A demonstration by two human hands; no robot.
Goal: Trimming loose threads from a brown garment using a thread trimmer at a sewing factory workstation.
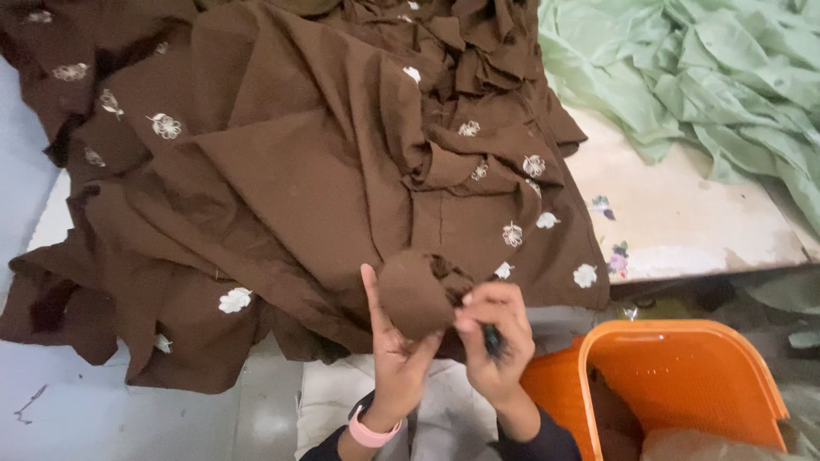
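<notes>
Worn pale counter (pixel 683 222), scuffed, with small flower stickers, mostly buried under cloth. Heaped across it, brown cloth (pixel 325 171) with pale embroidered flowers, spilling over the near edge and hanging toward the floor (pixel 85 418). At that near edge, a bunched bit of the brown cloth pulled taut over the left hand (pixel 395 341): index finger raised beside the bulge, other fingers tucked under the fabric and out of sight. Right hand (pixel 495 337) just beside it, touching the same bunch, thumb and fingertips pinched on the cloth edge. Also gripped in the right hand, a small dark tool (pixel 493 340), mostly covered by the fingers; kind impossible to make out. Both hands close together, clamped on the cloth. Pink band (pixel 367 434) on the left wrist, dark sleeves cut off at the bottom edge. Lower right, orange basket (pixel 683 376) with a perforated wall, partly out of frame, holding something brown and something tan, too cropped to identify. Top right, crumpled green cloth (pixel 700 77) on the counter, running past the frame edge. Far folds of the brown heap cut off at the top and left.
</notes>
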